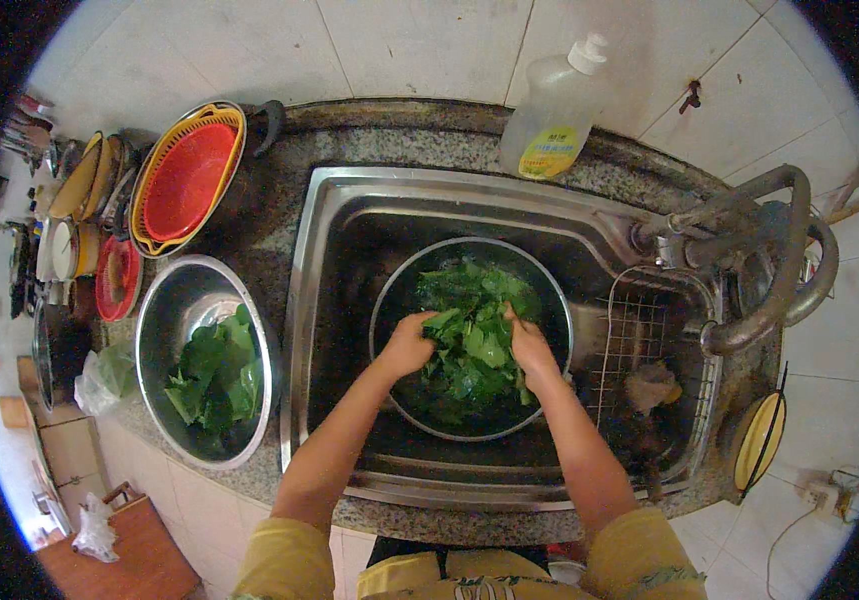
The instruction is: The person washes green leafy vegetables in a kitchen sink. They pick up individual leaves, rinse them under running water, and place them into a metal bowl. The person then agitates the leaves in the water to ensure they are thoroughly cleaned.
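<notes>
A round metal basin (468, 438) stands in the steel sink (306, 250), holding a heap of green leafy vegetables (481, 345). Both my hands are in the basin among the leaves. My left hand (409, 345) is closed around leaves at the left side of the heap, its fingertips partly hidden by the greens. On the opposite side, my right hand (529, 348) has its fingers closed on leaves and stems. Left of the sink, a steel bowl (149, 352) holds more dark green leaves (215, 372).
At right in the sink hangs a wire basket (639, 315) with a scrubber-like lump (651, 386). The curved faucet (787, 285) rises beside it. A soap bottle (547, 125) stands behind the sink. Red and yellow colanders (189, 180) sit at back left, near a plastic bag (104, 378).
</notes>
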`<state>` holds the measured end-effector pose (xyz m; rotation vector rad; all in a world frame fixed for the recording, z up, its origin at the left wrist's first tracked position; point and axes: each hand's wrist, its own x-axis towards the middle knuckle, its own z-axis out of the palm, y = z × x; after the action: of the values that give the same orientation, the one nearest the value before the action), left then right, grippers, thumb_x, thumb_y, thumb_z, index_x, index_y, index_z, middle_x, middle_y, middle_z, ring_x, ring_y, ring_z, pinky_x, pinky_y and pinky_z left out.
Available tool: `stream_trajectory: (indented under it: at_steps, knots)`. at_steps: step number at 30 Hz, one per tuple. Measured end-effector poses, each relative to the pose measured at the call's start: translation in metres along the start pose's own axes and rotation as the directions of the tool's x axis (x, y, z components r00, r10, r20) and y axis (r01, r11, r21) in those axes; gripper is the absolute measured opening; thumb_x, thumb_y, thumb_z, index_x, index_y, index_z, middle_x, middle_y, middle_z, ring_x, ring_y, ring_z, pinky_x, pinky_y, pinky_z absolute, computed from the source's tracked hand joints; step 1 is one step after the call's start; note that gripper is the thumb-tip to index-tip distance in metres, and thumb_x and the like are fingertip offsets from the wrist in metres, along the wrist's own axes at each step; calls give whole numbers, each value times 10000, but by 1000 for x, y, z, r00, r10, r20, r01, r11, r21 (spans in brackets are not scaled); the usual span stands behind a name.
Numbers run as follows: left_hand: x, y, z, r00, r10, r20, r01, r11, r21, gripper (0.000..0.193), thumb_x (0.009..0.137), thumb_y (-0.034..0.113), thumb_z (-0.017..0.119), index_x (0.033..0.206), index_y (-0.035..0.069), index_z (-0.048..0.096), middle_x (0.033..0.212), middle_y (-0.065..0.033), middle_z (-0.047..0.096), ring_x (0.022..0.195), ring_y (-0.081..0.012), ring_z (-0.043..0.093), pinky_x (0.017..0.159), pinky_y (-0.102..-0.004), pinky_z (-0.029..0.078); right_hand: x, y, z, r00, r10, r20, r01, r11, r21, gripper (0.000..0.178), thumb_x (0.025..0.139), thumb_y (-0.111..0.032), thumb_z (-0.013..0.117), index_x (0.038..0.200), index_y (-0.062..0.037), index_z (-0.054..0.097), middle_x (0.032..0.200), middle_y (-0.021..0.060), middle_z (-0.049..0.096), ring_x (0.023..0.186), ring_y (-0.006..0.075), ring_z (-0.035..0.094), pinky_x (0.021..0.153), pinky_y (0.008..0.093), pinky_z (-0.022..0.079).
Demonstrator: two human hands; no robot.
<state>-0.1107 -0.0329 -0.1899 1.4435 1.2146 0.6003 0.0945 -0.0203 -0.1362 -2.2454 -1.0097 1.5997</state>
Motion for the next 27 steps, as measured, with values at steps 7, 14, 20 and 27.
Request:
stream_trajectory:
  at_steps: [7, 14, 20, 27]
  knots:
    - [-14, 78, -30, 976, -213, -37, 195, 942, -273, 524, 637, -86, 484, 1151, 1, 446, 1067, -111, 536, 986, -225, 505, 867, -294, 376, -27, -11, -25, 963, -169, 210, 118, 965, 235, 303, 829, -266, 482, 991, -17, 544, 874, 111, 589, 790, 239, 559, 704, 330, 442]
    - [-13, 45, -8, 950, 166, -264, -22, 879, 476, 765, 616, -29, 540, 1307, 143, 261, 1322, -198, 248, 1199, -423, 236, 973, -463, 251, -8, 16, -10, 886, -443, -135, 269, 729, -629, 705, 735, -40, 561, 1332, -166, 209, 1364, 177, 178, 1204, 358, 280, 918, 423, 342]
    - [-10, 25, 31, 976, -202, 80, 19, 443, 896, 855, 706, 635, 460, 1360, 270, 47, 1389, -196, -85, 1247, -464, -13, 924, -635, 132, 25, 48, 22, 755, -651, 77, 423, 394, -816, 915, 634, -311, 700, 1349, -252, 133, 1393, 154, 88, 1254, 411, 113, 980, 548, 169]
    - [17, -30, 58, 997, -68, -40, 53, 213, 976, 644, 768, 360, 545, 1325, 229, 250, 1393, -177, 54, 1235, -461, 89, 872, -576, 316, 70, 74, 49, 762, -641, 95, 370, 309, -876, 551, 720, -214, 600, 1235, -150, 414, 1344, 162, 235, 1222, 356, 233, 970, 515, 194]
